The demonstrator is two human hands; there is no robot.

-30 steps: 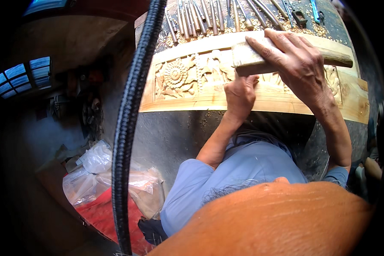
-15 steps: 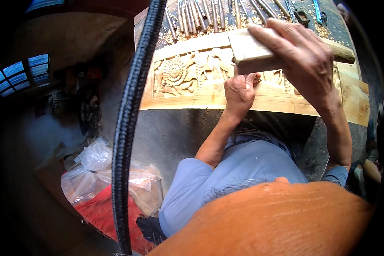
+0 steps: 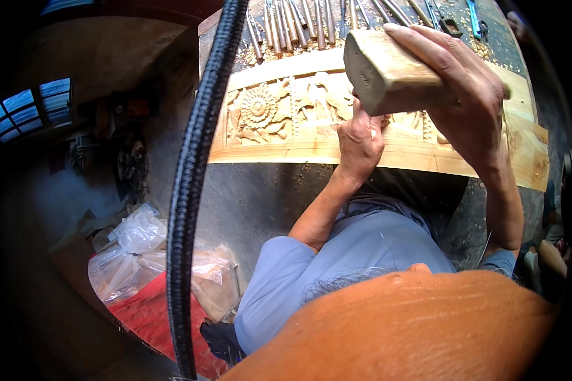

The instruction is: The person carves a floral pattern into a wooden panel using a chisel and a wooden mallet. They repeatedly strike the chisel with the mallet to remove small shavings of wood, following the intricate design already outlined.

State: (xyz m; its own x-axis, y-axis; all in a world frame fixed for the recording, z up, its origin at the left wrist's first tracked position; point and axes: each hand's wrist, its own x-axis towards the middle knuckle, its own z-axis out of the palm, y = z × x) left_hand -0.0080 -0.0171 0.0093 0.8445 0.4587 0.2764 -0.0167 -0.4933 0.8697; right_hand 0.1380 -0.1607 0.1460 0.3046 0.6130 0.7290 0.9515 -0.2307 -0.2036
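Observation:
My right hand (image 3: 467, 95) is closed round a squarish pale wooden mallet (image 3: 391, 82), raised over a long carved board (image 3: 279, 152). Directly beneath the mallet head, my left hand (image 3: 361, 143) rests on the board with its fingers closed round something mostly hidden by the mallet. The board's relief shows a round flower (image 3: 258, 108) at the left and figures and leafy shapes toward the middle; part of the right side is behind my right hand.
A worn workbench (image 3: 505, 44) bears a row of several carving tools (image 3: 292, 25), wood shavings and a blue tool (image 3: 472, 16). A black braided cord (image 3: 190, 190) crosses the view at left. Plastic bags (image 3: 133, 241) and red cloth (image 3: 146, 308) lie lower left.
The mallet head has tilted, turning its end face more into view, and my right hand has shifted with it. My left hand has moved slightly rightward.

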